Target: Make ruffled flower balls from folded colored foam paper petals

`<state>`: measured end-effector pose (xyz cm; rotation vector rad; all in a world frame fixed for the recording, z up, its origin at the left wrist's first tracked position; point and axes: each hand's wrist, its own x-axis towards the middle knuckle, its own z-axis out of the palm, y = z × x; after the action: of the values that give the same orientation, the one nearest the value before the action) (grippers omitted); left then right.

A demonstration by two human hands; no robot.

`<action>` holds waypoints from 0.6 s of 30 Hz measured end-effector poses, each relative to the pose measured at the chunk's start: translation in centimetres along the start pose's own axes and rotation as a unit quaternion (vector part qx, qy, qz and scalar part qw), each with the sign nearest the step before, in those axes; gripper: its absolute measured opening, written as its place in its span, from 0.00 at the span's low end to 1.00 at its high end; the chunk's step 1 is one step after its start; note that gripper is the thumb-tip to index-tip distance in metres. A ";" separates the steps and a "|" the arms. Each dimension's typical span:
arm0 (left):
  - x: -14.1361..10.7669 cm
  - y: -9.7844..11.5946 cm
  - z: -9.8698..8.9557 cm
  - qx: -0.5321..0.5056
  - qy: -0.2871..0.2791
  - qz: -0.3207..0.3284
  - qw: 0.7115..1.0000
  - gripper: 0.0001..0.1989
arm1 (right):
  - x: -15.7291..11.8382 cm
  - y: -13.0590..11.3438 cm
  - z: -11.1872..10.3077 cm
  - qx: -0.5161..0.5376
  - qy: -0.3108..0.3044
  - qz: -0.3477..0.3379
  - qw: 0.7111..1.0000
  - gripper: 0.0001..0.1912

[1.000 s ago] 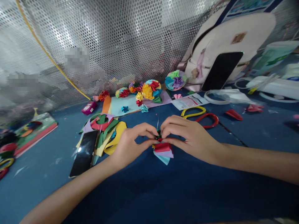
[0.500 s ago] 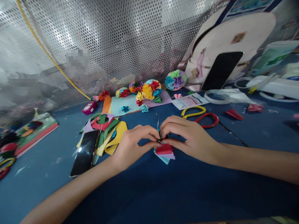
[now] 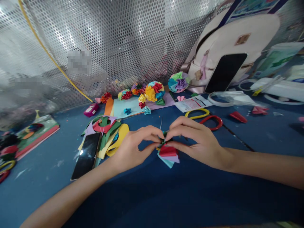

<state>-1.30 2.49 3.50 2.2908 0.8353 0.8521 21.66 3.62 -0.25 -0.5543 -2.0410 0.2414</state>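
"Where was the layered bundle [image 3: 169, 152]?"

"Right at my fingertips, its gathered green top between my two hands, its red, lilac and pale-blue layers fanned toward me."

"Why both hands?"

"Likely so the folds wouldn't slip: the fingers of my left hand [image 3: 133, 148] and right hand [image 3: 201, 142] were clamped on that top. The needle [image 3: 161, 122] stuck up just past them; the scissors [image 3: 221, 121] lay beyond my right, perhaps for easy reach."

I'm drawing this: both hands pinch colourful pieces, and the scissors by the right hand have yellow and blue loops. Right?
The head view shows a red loop, not blue, beside the yellow loop. The left hand and right hand do pinch colourful pieces.
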 end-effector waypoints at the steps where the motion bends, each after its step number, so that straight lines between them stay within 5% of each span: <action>1: 0.0 0.0 -0.1 0.000 -0.002 0.004 1.000 0.13 | 0.0 0.0 0.0 -0.001 0.001 0.000 1.000 0.02; 18: -0.4 0.9 0.7 0.076 0.018 0.001 0.997 0.15 | 0.2 -0.1 0.3 0.038 -0.010 0.051 0.998 0.04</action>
<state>-0.77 1.41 3.52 2.4148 0.9434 0.8582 21.30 3.63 -0.15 -0.6121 -2.0167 0.3845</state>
